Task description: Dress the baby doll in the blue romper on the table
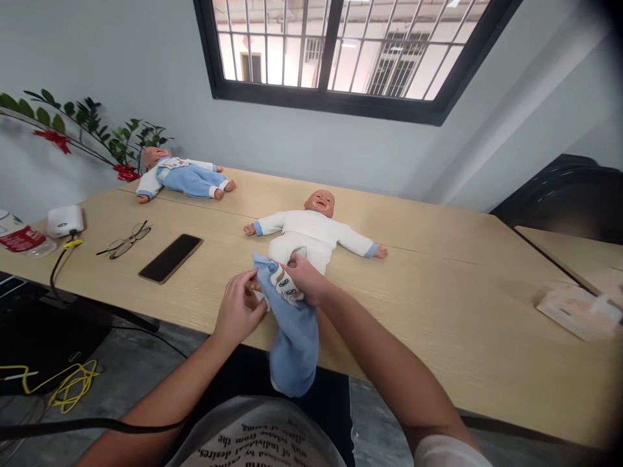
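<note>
A pair of blue doll pants [294, 337] with a cartoon face patch hangs over the table's front edge, bunched between my hands. My left hand [238, 305] is closed at the garment's left edge, its fingertips partly hidden. My right hand [306, 279] grips the upper right edge beside the patch. Just beyond lies a baby doll [311, 227] on its back, arms spread, in a white top with blue cuffs. The blue garment and my hands cover its lower legs.
A second doll [187, 178] in blue pants lies at the back left near a potted plant [121, 139]. Eyeglasses [126, 243], a phone [170, 258], a white device [65, 222] and a bottle [24, 237] are on the left. A tissue pack [577, 308] lies at the right.
</note>
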Demonstrator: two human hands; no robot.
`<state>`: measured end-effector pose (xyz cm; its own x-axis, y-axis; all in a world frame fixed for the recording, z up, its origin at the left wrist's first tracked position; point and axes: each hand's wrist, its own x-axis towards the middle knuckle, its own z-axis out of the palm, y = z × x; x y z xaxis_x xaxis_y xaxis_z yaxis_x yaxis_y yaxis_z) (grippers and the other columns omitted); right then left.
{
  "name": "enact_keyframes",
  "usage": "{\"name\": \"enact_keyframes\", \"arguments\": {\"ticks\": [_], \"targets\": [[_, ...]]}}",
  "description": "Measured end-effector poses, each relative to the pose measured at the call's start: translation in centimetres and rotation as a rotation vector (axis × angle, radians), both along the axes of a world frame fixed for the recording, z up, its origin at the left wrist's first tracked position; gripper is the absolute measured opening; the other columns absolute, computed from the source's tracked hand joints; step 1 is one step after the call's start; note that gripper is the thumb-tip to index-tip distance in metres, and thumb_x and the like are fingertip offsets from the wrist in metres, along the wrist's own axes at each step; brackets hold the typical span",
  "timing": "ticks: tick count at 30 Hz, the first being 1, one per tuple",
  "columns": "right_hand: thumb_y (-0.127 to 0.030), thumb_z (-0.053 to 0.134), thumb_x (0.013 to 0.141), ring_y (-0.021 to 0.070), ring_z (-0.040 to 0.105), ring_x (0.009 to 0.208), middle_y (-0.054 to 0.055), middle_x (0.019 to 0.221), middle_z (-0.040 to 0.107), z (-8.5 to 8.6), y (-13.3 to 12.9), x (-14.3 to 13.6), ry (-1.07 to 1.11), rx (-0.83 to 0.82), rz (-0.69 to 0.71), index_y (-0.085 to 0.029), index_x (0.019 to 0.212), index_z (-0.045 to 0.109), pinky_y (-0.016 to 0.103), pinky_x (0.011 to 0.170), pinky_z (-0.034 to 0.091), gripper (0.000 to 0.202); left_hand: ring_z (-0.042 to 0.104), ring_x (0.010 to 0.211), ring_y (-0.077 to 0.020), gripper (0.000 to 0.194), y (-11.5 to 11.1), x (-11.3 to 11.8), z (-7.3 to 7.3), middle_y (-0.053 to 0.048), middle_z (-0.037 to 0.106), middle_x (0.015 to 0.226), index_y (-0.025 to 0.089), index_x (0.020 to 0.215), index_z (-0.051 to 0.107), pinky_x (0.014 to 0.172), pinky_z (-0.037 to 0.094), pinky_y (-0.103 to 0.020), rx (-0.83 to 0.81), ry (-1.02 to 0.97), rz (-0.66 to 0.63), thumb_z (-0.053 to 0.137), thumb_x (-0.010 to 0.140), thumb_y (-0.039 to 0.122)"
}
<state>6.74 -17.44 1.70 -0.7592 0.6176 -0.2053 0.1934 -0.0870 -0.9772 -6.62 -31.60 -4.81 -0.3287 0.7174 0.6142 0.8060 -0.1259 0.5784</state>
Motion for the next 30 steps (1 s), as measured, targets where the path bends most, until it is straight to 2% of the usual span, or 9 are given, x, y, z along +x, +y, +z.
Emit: {"name": "enact_keyframes", "arguments": {"ticks": [3, 6, 9, 11, 13, 16, 20, 22, 30], "targets": [[-0.054, 0.077, 0.082, 0.0244, 0.069, 0.087, 0.007, 0.096, 0.070, 0.4, -0.7, -0.1, -0.008, -0.121, -0.019, -0.024, 0.105, 0.055, 0.036, 0.069, 0.059, 0.044, 0.055, 0.129, -0.0341, 0.069, 0.0, 0.3, 0.3, -0.017, 0.058, 0.137, 0.020, 0.144, 0.043, 0.109, 0.047, -0.052, 0.000, 0.058, 0.016, 0.073, 0.083, 0.032], [-0.059, 0.070, 0.088, 0.0195, 0.066, 0.081, 0.004, 0.093, 0.069, 1.2, -0.1, 0.7, -0.067, -0.028, -0.002, -0.023, 0.100, 0.057, 0.029, 0.064, 0.055, 0.040, 0.058, 0.127, -0.0334, 0.073, 0.2, 0.2, 0.3, -0.016, 0.059, 0.136, 0.020, 0.143, 0.043, 0.106, 0.049, -0.050, -0.024, -0.089, 0.062, 0.077, 0.079, 0.032], [-0.067, 0.048, 0.098, 0.0156, 0.064, 0.071, 0.005, 0.094, 0.072, 2.8, 1.7, 2.5, -0.144, 0.035, 0.237, -0.021, 0.105, 0.062, 0.025, 0.054, 0.046, 0.048, 0.064, 0.117, -0.0288, 0.068, 0.3, -0.1, 0.1, -0.013, 0.063, 0.130, 0.021, 0.136, 0.048, 0.099, 0.054, -0.044, -0.041, -0.305, 0.143, 0.079, 0.076, 0.033], [-0.067, 0.052, 0.096, 0.0136, 0.061, 0.063, 0.004, 0.094, 0.074, 3.8, 3.2, 3.9, -0.192, 0.037, 0.448, -0.021, 0.114, 0.065, 0.024, 0.050, 0.041, 0.050, 0.065, 0.111, -0.0261, 0.061, 0.3, -0.2, 0.0, -0.011, 0.064, 0.125, 0.021, 0.129, 0.051, 0.096, 0.055, -0.041, -0.038, -0.365, 0.171, 0.079, 0.076, 0.033], [-0.061, 0.067, 0.089, 0.0110, 0.056, 0.057, 0.002, 0.088, 0.073, 4.1, 4.8, 4.9, -0.187, 0.080, 0.510, -0.021, 0.114, 0.067, 0.022, 0.049, 0.038, 0.047, 0.064, 0.110, -0.0260, 0.057, 0.2, -0.2, -0.2, -0.010, 0.064, 0.121, 0.021, 0.124, 0.054, 0.097, 0.053, -0.042, -0.024, -0.337, 0.174, 0.079, 0.074, 0.031], [-0.054, 0.073, 0.085, 0.0082, 0.046, 0.054, -0.001, 0.075, 0.066, 3.1, 7.6, 6.0, -0.031, 0.167, 0.269, -0.018, 0.099, 0.069, 0.021, 0.050, 0.033, 0.040, 0.062, 0.111, -0.0268, 0.053, -0.4, -0.2, -0.2, -0.009, 0.063, 0.119, 0.021, 0.121, 0.055, 0.098, 0.052, -0.044, 0.009, -0.263, 0.173, 0.078, 0.073, 0.029], [-0.051, 0.070, 0.083, 0.0099, 0.043, 0.054, -0.006, 0.061, 0.053, 0.4, 12.0, 7.6, 0.146, 0.272, -0.353, -0.018, 0.085, 0.063, 0.024, 0.054, 0.035, 0.035, 0.063, 0.108, -0.0261, 0.048, -1.4, 0.0, 0.0, -0.008, 0.064, 0.115, 0.022, 0.118, 0.055, 0.097, 0.052, -0.044, 0.096, -0.121, 0.157, 0.080, 0.078, 0.030], [-0.052, 0.067, 0.084, 0.0111, 0.043, 0.054, -0.006, 0.057, 0.050, -0.9, 13.6, 8.3, 0.163, 0.301, -0.539, -0.019, 0.082, 0.059, 0.025, 0.057, 0.037, 0.034, 0.064, 0.106, -0.0256, 0.045, -2.0, 0.2, 0.1, -0.008, 0.066, 0.112, 0.022, 0.114, 0.055, 0.096, 0.052, -0.043, 0.138, -0.002, 0.113, 0.081, 0.080, 0.031], [-0.064, 0.068, 0.082, 0.0137, 0.055, 0.066, 0.000, 0.079, 0.065, -2.6, 14.4, 7.2, 0.263, 0.290, -0.539, -0.019, 0.106, 0.065, 0.027, 0.065, 0.047, 0.052, 0.064, 0.102, -0.0275, 0.040, -3.7, 0.5, -1.2, -0.010, 0.065, 0.106, 0.020, 0.113, 0.052, 0.088, 0.055, -0.043, -0.027, 0.182, 0.066, 0.076, 0.087, 0.040]]}}
